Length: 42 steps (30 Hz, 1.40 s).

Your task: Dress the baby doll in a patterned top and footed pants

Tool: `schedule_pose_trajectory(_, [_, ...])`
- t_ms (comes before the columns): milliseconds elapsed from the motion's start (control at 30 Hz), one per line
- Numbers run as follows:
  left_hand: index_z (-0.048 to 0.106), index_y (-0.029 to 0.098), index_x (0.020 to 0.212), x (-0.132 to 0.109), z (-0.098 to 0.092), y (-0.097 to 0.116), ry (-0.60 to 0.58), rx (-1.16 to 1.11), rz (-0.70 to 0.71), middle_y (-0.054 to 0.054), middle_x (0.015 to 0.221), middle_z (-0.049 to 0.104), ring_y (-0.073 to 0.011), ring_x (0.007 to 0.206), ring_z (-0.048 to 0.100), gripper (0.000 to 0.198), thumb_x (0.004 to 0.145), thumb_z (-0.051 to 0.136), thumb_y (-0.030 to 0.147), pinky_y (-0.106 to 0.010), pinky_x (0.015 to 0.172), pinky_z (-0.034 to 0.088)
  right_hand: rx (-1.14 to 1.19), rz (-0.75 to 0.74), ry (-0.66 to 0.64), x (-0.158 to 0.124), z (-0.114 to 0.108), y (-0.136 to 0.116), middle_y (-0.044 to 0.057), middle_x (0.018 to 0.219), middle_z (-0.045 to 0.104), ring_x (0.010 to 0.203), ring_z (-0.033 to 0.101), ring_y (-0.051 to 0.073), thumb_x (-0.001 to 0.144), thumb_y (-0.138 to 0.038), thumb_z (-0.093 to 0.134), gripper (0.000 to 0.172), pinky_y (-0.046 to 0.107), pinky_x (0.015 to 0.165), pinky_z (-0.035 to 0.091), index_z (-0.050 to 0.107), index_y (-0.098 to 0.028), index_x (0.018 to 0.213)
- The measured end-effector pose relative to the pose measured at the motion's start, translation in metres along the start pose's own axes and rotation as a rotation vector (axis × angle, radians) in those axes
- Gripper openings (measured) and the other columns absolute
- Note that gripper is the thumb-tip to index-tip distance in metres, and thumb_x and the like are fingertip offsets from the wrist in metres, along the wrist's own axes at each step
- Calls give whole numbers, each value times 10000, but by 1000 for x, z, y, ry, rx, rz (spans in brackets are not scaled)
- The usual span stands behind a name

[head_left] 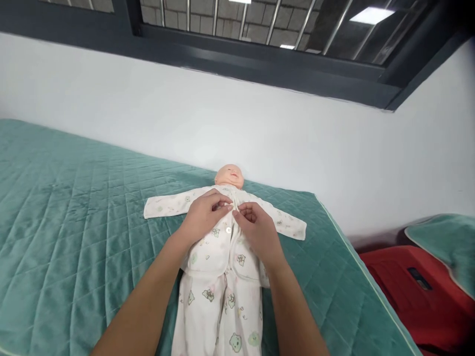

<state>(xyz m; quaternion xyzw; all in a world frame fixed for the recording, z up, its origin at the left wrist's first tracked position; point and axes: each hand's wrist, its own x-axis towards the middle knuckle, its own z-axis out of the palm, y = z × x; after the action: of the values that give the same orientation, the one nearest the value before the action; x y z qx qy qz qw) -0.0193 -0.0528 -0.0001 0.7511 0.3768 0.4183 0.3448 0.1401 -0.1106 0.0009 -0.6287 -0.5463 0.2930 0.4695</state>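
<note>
A baby doll (pixel 230 176) lies on its back, its head toward the wall and its arms spread out to both sides. It wears a white baby jacket (pixel 211 249) with a small bear print and matching trousers (pixel 237 316). My left hand (pixel 208 211) pinches the jacket's left front edge near the chest. Opposite it, my right hand (pixel 258 225) pinches the other front edge, the fingertips of both hands almost meeting. Below my fingers a pale button (pixel 228 230) shows on the jacket front. What exactly sits between my fingertips is hidden.
A green quilted cover (pixel 85 237) spreads under the doll. Behind it rises a white wall (pixel 148 109) with a dark-framed window (pixel 260 62) and metal bars. At the right stands a red plastic chair or stool (pixel 401 277), with green cloth (pixel 445 237) beside it.
</note>
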Motion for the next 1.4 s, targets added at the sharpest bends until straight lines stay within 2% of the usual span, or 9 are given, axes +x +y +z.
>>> schedule_pose_trajectory(100, [703,225,873,5,-3,3,-36,-3,-8,-2,841,600,-140,718,509,140,851,604,321,-272,673,393,66,56,-56,7,-7,4,6,827,647,720,558,152,811,-425,658,214,274,650,427,640,-232,902])
schedule_pose_trajectory(267, [663,218,817,3,-1,14,-79,-64,-96,23,710,589,-130,638,486,136,860,578,315,-257,598,365,100,66,-38,10,-7,6,0,814,653,713,551,147,814,-408,667,196,273,658,414,663,-224,883])
schedule_pose_trajectory(500, [688,219,844,-2,6,18,-33,-154,-188,21,730,625,-118,612,477,151,843,606,346,-241,552,353,391,68,-30,8,-3,7,-4,835,649,769,576,145,789,-422,720,239,267,721,444,689,-224,919])
schedule_pose_trajectory(667, [696,214,890,0,4,13,-6,-240,-237,13,764,643,-118,645,509,150,798,664,328,-231,570,376,344,43,-49,7,-1,7,10,870,662,784,584,150,773,-422,741,276,272,725,452,690,-224,959])
schedule_pose_trajectory(867, [716,198,826,0,4,11,-15,-240,-266,-4,764,665,-124,658,527,160,793,678,350,-239,586,384,300,25,-119,7,-1,6,-7,812,633,725,558,127,764,-392,751,294,260,682,444,648,-220,980])
schedule_pose_trajectory(1067, [722,201,830,0,1,11,-53,-240,-219,-15,813,698,-145,712,587,184,818,656,372,-247,620,426,175,32,-121,7,0,2,-30,758,634,691,571,138,741,-391,746,348,270,650,443,571,-238,1001])
schedule_pose_trajectory(1200, [709,216,875,-2,1,13,-72,-186,-172,-3,828,693,-142,737,594,189,837,642,388,-245,647,432,70,23,-128,5,0,-5,-46,743,616,679,571,139,754,-363,712,290,265,620,432,558,-252,973])
schedule_pose_trajectory(1400, [658,224,949,-2,6,9,-44,-211,-198,-6,876,673,-136,740,586,171,839,638,353,-247,644,426,-44,4,-161,2,1,-13,-58,707,628,645,576,148,777,-367,674,253,269,590,410,545,-271,971])
